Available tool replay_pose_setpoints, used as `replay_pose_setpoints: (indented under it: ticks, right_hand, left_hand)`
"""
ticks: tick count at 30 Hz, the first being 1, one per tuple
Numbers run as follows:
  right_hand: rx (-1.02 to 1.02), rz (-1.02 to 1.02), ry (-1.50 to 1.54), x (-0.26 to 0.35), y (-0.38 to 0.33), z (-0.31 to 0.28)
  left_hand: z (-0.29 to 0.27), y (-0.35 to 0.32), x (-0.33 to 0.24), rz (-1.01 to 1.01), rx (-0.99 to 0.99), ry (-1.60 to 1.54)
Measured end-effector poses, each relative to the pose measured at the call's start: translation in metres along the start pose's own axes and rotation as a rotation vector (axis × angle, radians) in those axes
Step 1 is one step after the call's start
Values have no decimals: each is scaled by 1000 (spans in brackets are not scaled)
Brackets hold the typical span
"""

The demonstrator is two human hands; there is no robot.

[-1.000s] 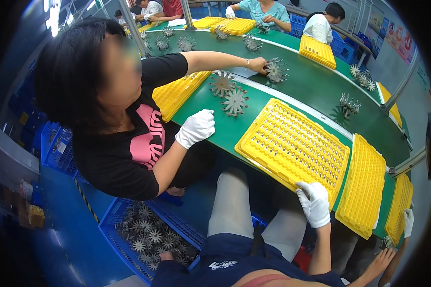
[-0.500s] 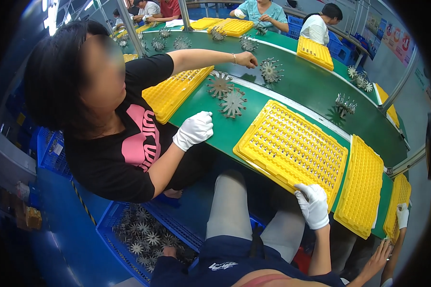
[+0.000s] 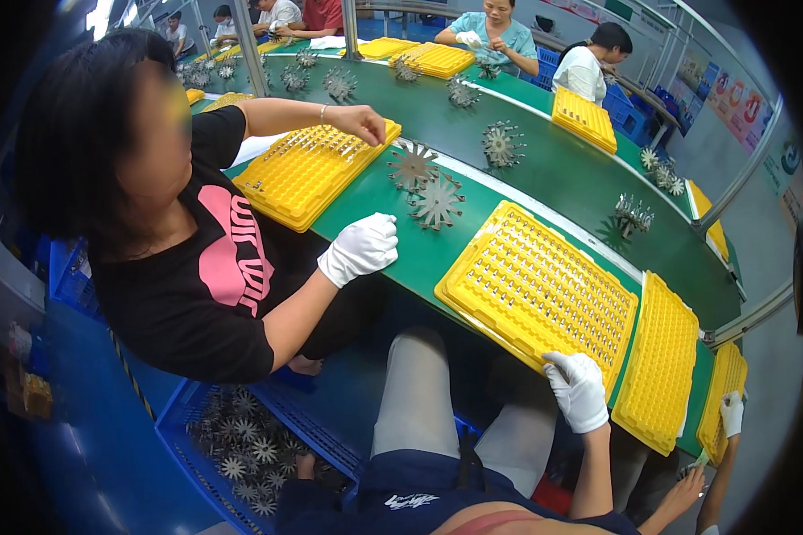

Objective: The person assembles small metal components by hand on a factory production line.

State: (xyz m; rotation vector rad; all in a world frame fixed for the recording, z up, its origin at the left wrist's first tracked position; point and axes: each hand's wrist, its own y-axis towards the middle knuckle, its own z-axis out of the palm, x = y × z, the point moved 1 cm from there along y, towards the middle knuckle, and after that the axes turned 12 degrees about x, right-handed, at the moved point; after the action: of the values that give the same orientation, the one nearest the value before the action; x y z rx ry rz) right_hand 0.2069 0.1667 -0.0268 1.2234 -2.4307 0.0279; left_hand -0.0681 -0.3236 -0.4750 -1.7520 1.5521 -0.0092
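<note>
My right hand (image 3: 577,392), in a white glove, has its fingers curled over the near edge of a yellow tray (image 3: 449,289). Rows of small shiny metal pieces (image 3: 544,283) stand in that tray's pockets. My left arm (image 3: 305,466) hangs low beside the blue crate, and its hand is hidden. Beyond the tray's left side lie two flat, toothed metal wheels (image 3: 436,201) on the green table. A co-worker's gloved fist (image 3: 360,250) rests at the table edge left of my tray. That person's bare hand (image 3: 359,123) is over another yellow tray (image 3: 281,205).
Another yellow tray (image 3: 658,361) stands right of mine, with a further one (image 3: 724,401) at a neighbour's gloved hand. Spiky metal wheels (image 3: 503,145) sit along the curved green belt (image 3: 562,178). A blue crate (image 3: 178,419) on the floor holds many metal wheels.
The co-worker's bare hand has drawn back left from the belt to the yellow tray. My right hand keeps its place on the tray edge. The view has shifted slightly.
</note>
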Motion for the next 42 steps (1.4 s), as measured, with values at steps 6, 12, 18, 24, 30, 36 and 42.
replay_pose_setpoints:
  ticks: [6, 12, 18, 24, 30, 36, 42]
  right_hand:
    - [17, 53, -17, 4, 1, -3]
    - [21, 86, -37, 7, 2, -1]
    - [28, 113, -69, 6, 3, 2]
    - [43, 119, -89, 4, 6, 3]
    - [33, 115, -87, 5, 6, 4]
    - [39, 98, -81, 1, 5, 3]
    - [-73, 97, -79, 3, 16, 5]
  left_hand:
    - [13, -15, -22, 55, 93, 46]
    - [25, -29, -29, 92, 180, 95]
    - [21, -38, -28, 138, 265, 177]
    - [12, -39, -25, 194, 332, 268]
    - [4, -37, -18, 258, 391, 373]
    - [3, -27, -13, 337, 456, 486]
    - [5, -14, -13, 421, 522, 599]
